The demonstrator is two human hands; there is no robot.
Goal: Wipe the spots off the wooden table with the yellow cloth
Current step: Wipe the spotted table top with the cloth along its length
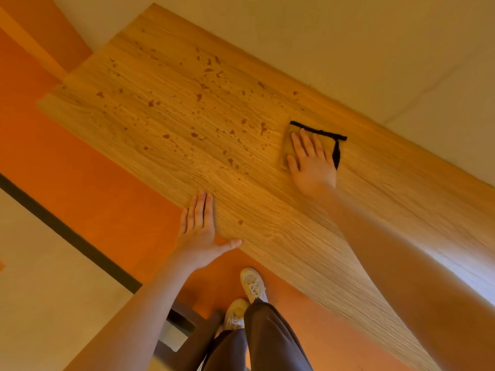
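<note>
Flat on the yellow cloth point(288, 145): right hand point(312, 163), fingers straight and spread, palm down, pressing rather than gripping. Folded small, black-edged along the far and right sides, lying on the wooden table point(267, 236) near the far long edge, close to the pale wall point(348, 36). Just left of the cloth, reddish-brown spots point(203, 84) scattered thickly across the middle and far end of the tabletop; one lone spot point(240, 222) nearer, beside the left hand. Left hand point(199, 236) open too, fingers straight and together, resting at the near edge of the table, thumb stretched out along that edge, holding nothing. Both forearms bare. Below the table edge, orange floor point(93, 210), a dark stripe point(67, 234) crossing it next to a pale area. Standing on the orange: two white sneakers point(251, 285), dark trousers point(267, 341) above them. Beside the legs, part of a dark wooden chair point(187, 328), only partly in view.
</note>
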